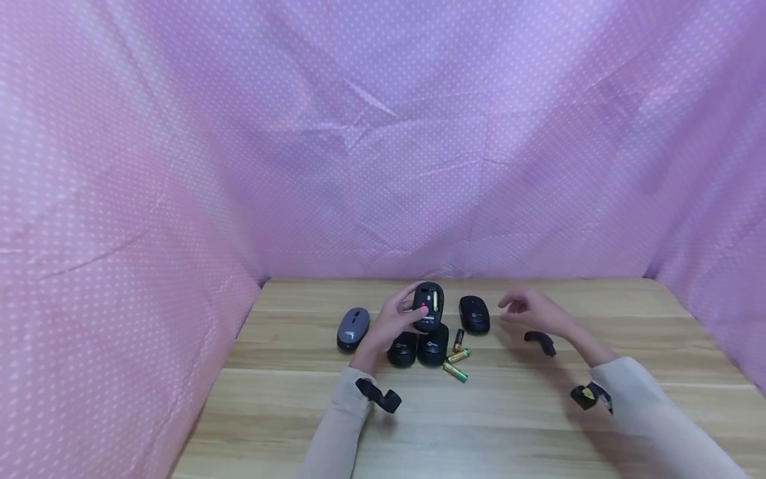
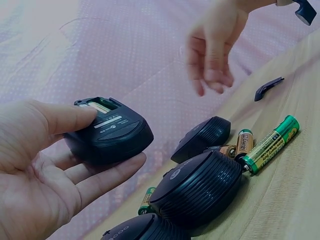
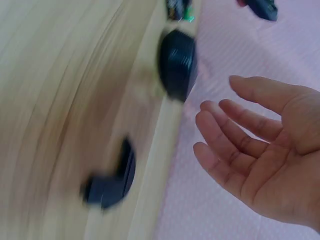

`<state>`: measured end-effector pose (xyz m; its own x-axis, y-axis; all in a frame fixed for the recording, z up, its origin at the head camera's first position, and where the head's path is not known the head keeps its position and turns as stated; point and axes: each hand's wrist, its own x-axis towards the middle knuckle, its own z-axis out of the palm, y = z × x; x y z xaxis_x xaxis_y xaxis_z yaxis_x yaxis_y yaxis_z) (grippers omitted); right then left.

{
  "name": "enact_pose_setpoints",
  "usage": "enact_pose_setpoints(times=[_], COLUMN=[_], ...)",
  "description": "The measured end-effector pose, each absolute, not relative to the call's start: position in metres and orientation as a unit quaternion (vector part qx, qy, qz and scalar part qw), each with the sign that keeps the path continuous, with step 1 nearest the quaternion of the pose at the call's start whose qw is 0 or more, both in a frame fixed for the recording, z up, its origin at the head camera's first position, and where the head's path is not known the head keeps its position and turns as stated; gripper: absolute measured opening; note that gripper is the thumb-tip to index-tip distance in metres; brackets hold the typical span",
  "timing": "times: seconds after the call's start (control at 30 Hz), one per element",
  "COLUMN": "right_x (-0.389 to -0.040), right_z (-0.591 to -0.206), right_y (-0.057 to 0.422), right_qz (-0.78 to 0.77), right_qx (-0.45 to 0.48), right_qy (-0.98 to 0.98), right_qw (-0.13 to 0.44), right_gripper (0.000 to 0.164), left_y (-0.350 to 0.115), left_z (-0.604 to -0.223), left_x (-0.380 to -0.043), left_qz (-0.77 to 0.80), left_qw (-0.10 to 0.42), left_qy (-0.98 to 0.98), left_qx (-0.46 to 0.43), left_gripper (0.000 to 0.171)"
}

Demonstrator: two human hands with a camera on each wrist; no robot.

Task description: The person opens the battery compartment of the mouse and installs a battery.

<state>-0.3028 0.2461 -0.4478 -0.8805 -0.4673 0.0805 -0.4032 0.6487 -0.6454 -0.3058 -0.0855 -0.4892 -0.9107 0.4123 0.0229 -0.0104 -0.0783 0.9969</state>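
Observation:
My left hand (image 1: 391, 324) grips a black computer mouse (image 1: 428, 307), its underside turned up and the thumb lying across it. The mouse's battery compartment is uncovered, and a battery (image 2: 100, 106) lies inside. Over the right part of the table, my right hand (image 1: 535, 311) hangs in the air with relaxed, slightly bent fingers and nothing in them, as the right wrist view (image 3: 265, 145) shows. Nearest to it on the tabletop is a curved black cover piece (image 1: 540, 342). Another black mouse (image 1: 475, 315) stands between the hands.
Two black mice (image 1: 402, 349) sit side by side below the held one. A grey mouse (image 1: 353, 328) is at the left. Loose batteries, such as a green one (image 1: 455, 372) and a dark-and-copper one (image 1: 458, 340), lie on the wooden table (image 1: 491, 426). Pink dotted cloth (image 1: 383, 166) hangs behind.

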Motion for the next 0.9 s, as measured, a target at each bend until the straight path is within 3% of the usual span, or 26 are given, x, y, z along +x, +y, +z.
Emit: enact_pose_setpoints(times=[0.43, 0.9], right_x=[-0.292, -0.288], right_z=[-0.455, -0.468], right_y=[0.307, 0.306], right_qz=[-0.229, -0.246], right_qx=[-0.178, -0.140], right_qy=[0.950, 0.947], right_qw=[0.116, 0.153], right_gripper=[0.031, 0.031], left_y=[-0.089, -0.091], left_z=[-0.491, -0.490], left_x=[-0.307, -0.307], left_qz=[0.724, 0.721], left_qw=[0.142, 0.134], left_qy=[0.659, 0.666], left_qx=[0.148, 0.140], left_gripper=[0.063, 0.067])
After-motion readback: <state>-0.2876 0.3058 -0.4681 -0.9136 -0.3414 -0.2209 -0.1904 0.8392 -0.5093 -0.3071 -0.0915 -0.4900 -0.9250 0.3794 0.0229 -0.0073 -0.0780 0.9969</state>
